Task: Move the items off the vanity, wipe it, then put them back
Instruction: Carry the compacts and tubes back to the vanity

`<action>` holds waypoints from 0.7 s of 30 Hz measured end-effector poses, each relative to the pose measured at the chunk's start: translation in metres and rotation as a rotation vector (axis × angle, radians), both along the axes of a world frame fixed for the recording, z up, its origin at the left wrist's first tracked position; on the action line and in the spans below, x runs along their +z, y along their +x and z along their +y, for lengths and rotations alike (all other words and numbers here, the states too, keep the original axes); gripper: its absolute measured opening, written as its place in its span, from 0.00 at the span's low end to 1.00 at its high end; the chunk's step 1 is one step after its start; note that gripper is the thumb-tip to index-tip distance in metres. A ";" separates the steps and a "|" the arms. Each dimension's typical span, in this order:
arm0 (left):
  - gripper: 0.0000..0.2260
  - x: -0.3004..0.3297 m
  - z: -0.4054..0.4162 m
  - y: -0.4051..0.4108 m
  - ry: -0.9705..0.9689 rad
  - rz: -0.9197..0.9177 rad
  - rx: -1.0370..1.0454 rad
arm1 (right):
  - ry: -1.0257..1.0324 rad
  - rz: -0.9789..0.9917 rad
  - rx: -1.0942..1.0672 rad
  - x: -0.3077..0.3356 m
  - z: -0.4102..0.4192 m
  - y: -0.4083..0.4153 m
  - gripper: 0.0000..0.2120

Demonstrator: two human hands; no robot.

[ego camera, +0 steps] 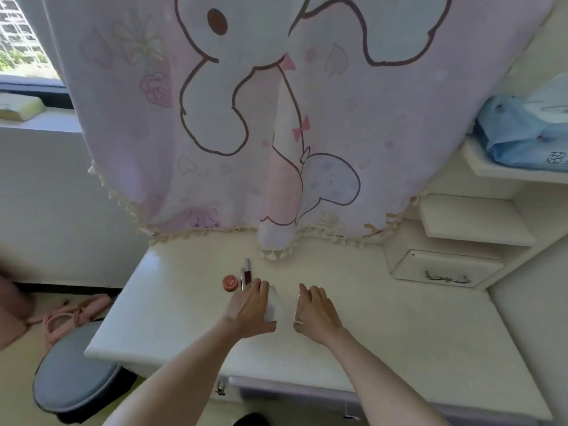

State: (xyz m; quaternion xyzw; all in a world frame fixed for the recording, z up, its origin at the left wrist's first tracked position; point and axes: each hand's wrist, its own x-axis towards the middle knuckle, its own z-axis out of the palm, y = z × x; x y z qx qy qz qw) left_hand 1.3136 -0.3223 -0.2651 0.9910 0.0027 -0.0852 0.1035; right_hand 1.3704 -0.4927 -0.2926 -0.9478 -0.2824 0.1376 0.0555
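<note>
both hands, left [250, 309] and right [316, 313], loosely curled, hold a white wipe [274, 305] on the vanity [399, 333].

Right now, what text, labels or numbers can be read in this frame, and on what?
"超": dark print on the blue bag on the right shelf; a second character is cut off by the frame edge.
Red jar lid: a pale mark, too small to read.
Lip tubes: no legible print.
Curtain: drawings only.

cream tabletop [384, 318]: round red jar [230, 283], two dark tubes [246, 273] just beside it, white wipe [274, 305] near centre.
</note>
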 end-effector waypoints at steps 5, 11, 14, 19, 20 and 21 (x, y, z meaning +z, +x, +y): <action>0.27 -0.017 0.011 0.058 -0.047 -0.031 -0.202 | 0.045 0.033 -0.119 -0.012 0.002 0.039 0.33; 0.28 -0.048 0.009 0.092 -0.054 0.043 -0.290 | 0.039 0.101 -0.119 -0.030 0.009 0.055 0.32; 0.27 -0.058 0.009 0.100 -0.010 0.096 -0.302 | 0.012 0.082 -0.107 -0.039 0.004 0.058 0.33; 0.36 -0.068 0.014 0.105 -0.008 0.109 -0.327 | 0.040 0.131 -0.096 -0.048 -0.001 0.062 0.42; 0.37 -0.070 0.013 0.104 -0.022 0.110 -0.323 | 0.053 0.137 -0.091 -0.049 -0.002 0.063 0.43; 0.37 -0.071 0.011 0.103 -0.049 0.095 -0.315 | 0.063 0.137 -0.084 -0.049 -0.003 0.065 0.44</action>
